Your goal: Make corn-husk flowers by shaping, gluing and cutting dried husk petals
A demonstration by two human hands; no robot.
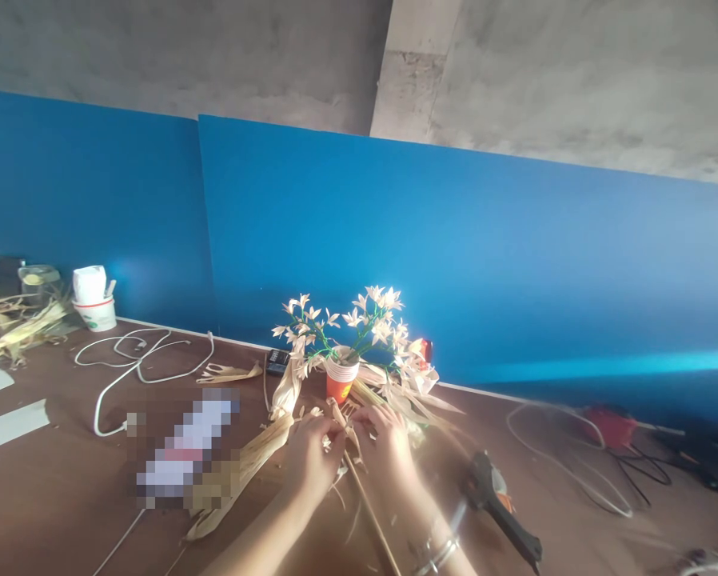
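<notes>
My left hand (316, 454) and my right hand (388, 450) are close together over the table, fingers bent in a pinch. Between them is a small pale strip of corn husk (352, 434), pinched from both sides. A thin stick (368, 504) runs from under my fingers toward me; whether I hold it cannot be made out. Just beyond stands an orange paper cup (338, 388) with cream husk flowers (380, 324) on green stems. A long dry husk (248, 460) lies left of my left hand. A bracelet (440, 556) circles my right wrist.
A dark glue gun (506, 512) lies to the right. White cables (149, 360) coil at left near a blurred-out object (185, 448). White cups (95, 308) and a husk pile (26, 328) stand far left. A blue panel (455, 256) borders the table's back.
</notes>
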